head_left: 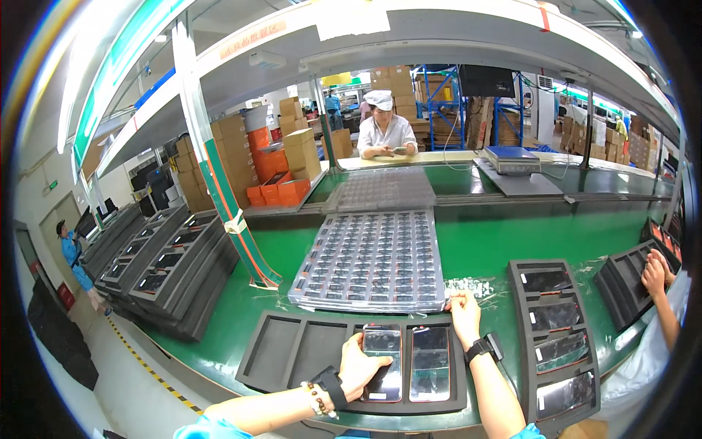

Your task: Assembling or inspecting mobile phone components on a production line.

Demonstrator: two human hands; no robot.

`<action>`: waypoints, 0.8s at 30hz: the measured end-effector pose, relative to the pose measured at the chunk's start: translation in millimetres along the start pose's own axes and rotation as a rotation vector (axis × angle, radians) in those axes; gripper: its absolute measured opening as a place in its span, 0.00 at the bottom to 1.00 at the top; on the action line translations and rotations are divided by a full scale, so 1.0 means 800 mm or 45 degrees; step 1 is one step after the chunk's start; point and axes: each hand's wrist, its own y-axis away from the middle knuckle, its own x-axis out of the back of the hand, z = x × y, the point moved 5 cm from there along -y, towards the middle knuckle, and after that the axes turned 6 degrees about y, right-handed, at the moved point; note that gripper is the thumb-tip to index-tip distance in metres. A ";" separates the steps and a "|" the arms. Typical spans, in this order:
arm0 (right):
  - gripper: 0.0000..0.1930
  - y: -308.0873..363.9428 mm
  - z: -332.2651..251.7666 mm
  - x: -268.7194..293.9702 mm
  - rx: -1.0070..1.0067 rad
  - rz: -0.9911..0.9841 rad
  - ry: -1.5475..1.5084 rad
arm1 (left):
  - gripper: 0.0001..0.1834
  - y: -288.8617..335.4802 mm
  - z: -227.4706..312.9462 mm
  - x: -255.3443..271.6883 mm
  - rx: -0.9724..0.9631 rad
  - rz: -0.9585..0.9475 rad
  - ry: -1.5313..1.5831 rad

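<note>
Bare left hand (358,371), at six o'clock, curls over a flat, dark, glass-fronted phone (387,380) lying in a black foam tray (272,350); gripping or not, I cannot tell. At four o'clock, the bare right hand (464,318) bunches its fingertips near small white pieces (477,287) on the glossy green table (504,228), any hold unclear.
</note>
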 end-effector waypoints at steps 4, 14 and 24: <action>0.06 0.001 0.009 0.004 0.009 0.010 -0.045 | 0.40 -0.001 0.008 -0.005 0.067 0.009 -0.081; 0.07 -0.002 0.008 0.008 0.025 0.089 -0.089 | 0.53 0.010 0.035 -0.027 0.017 0.009 -0.871; 0.07 0.000 0.005 0.008 0.051 0.075 -0.108 | 0.64 0.010 0.049 -0.020 0.238 0.001 -0.913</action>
